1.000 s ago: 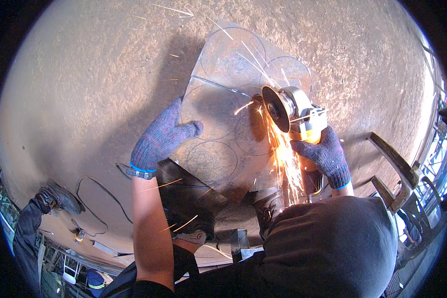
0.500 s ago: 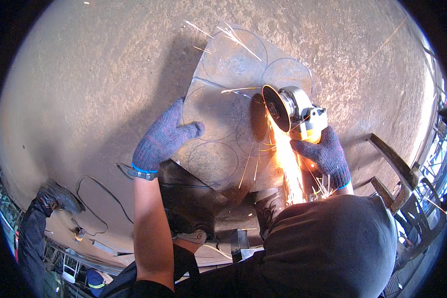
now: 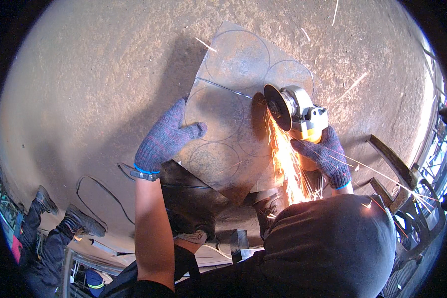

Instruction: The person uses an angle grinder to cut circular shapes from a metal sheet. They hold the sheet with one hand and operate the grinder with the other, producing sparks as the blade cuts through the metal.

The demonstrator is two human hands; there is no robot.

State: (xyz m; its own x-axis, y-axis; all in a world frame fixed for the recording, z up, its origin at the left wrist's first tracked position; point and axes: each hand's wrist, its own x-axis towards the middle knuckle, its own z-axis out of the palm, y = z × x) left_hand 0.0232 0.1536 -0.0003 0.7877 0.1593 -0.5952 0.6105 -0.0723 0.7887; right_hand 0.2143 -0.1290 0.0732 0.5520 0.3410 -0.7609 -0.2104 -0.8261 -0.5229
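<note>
Second boot (image 3: pixel 86 222) appears left of my grips, right hand (image 3: pixel 329 158) clasping angle grinder (image 3: pixel 297 103), left hand (image 3: pixel 165 137) steel plate (image 3: pixel 216 161), cutting seemingly undisturbed.

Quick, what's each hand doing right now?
Left hand: thumb spread over the metal plate; grip can't be told.
Right hand: closed around the angle grinder.

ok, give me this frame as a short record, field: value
tool: yellow-and-grey angle grinder, round dark disc
workpiece: flat grey metal plate, marked with circles
right hand: gloved in dark-blue knit, holding the grinder
left hand: gloved alike, thumb on the plate's left side
sparks: bright orange stream below the disc
nearby: black boots, lower left
</note>
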